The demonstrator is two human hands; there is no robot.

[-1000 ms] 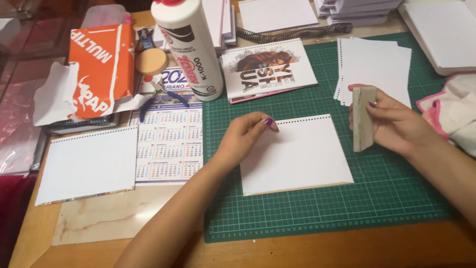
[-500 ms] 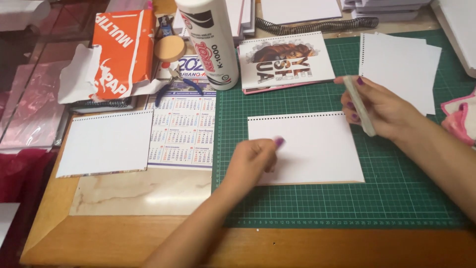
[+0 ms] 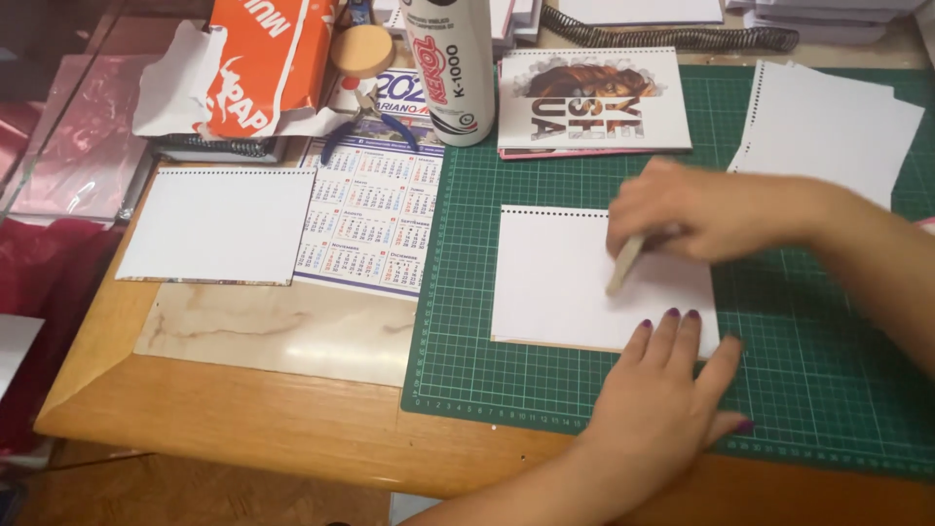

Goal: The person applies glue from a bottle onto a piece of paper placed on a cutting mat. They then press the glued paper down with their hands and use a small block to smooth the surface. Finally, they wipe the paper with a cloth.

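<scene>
Fingers (image 3: pixel 672 336) of left hand (image 3: pixel 662 399) spread flat, holding nothing, tips pressing down near edge of white punched sheet (image 3: pixel 565 278) on green cutting mat (image 3: pixel 808 390). Right hand (image 3: pixel 701 209) closed around flat beige smoothing tool (image 3: pixel 625 263), lower end touching sheet just ahead of left fingertips. Beyond right hand: printed booklet (image 3: pixel 594 97) and white glue bottle (image 3: pixel 450 68). Right of right hand: stack of blank punched sheets (image 3: pixel 828 127). Well left of both hands, on wooden worktop (image 3: pixel 243 419): calendar page (image 3: pixel 375 219), second white sheet (image 3: pixel 219 224), orange paper pack (image 3: pixel 263 58).
</scene>
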